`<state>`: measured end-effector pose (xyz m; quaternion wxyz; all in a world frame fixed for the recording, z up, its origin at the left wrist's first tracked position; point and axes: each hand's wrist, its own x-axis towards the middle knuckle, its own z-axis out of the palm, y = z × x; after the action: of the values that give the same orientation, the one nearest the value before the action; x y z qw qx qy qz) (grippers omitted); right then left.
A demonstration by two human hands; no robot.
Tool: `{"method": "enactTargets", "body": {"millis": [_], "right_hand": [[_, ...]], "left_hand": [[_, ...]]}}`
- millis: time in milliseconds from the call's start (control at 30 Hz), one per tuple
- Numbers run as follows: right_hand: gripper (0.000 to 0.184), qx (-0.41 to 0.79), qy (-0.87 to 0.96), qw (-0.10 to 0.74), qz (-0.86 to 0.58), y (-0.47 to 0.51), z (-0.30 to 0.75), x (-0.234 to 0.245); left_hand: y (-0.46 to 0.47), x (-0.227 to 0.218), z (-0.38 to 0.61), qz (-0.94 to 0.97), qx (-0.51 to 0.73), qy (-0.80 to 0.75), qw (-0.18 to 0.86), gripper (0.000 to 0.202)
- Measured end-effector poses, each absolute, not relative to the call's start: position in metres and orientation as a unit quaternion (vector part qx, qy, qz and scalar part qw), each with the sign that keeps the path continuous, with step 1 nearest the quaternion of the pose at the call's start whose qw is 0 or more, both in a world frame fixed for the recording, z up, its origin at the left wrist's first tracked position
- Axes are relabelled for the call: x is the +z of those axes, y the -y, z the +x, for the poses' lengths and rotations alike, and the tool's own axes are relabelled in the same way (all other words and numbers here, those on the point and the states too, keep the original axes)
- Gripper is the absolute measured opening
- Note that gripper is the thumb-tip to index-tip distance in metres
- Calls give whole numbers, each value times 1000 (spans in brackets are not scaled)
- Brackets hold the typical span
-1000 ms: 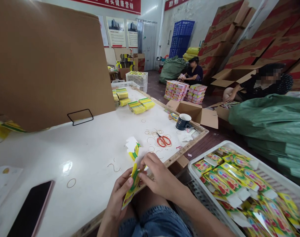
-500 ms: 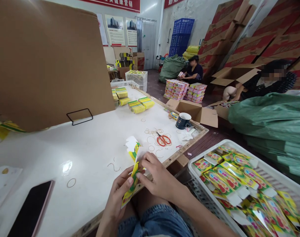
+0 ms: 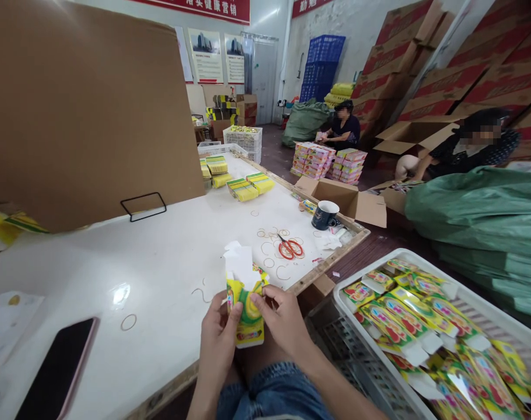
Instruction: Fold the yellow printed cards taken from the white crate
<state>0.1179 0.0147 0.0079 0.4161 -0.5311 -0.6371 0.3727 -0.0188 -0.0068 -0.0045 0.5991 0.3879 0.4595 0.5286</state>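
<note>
A white, wood-edged table (image 3: 169,254) carries a phone (image 3: 55,370), a dark mug (image 3: 323,216) and yellow packs (image 3: 243,191). Scissors (image 3: 287,242) (red-handled) lie among thin loops (image 3: 269,263).

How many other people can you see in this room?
2. One person is behind the stacked pink boxes; another person is at the right, partly hidden by the large green sack. Anyone behind the cardboard panel would be out of sight.

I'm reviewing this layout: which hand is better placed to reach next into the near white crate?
Likely the right: the near white crate stands on that side, and the right hand is closer to it than the left hand. Both hold yellow packaging, so the right needs freeing.
</note>
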Motion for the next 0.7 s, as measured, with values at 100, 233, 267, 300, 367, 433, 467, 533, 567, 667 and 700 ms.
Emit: {"method": "enactTargets", "body": {"millis": [100,233,267,300,367,433,467,533,567,667,700], "right_hand": [[30,471,604,436,-473,-16,123,10],[47,530,604,470,-365,-15,134,18],[45,541,612,458,-352,-15,138,21],[40,546,620,444,-346,-16,141,24],[29,536,642,422,-350,-17,147,29],[24,501,671,401,-371,-19,151,33],[25,482,684,391,-384,-19,152,35],[27,453,698,381,-402,-19,153,36],[26,447,696,389,-406,-19,152,35],[25,473,653,441,-393,-20,150,30],[34,487,640,452,-387,-20,150,28]], "left_hand": [[10,5,-22,452,523,-478,542,63],[15,16,-26,474,501,-423,588,69],[15,18,-27,471,494,-411,605,69],[16,19,-28,466,486,-400,622,67],[16,19,-29,458,468,-376,656,62],[16,18,-28,449,455,-351,684,53],[17,17,-27,446,450,-339,695,50],[17,15,-25,438,454,-328,703,49],[17,14,-23,433,461,-329,701,52],[17,12,-21,426,469,-339,695,74],[17,12,-21,424,466,-342,697,78]]}}
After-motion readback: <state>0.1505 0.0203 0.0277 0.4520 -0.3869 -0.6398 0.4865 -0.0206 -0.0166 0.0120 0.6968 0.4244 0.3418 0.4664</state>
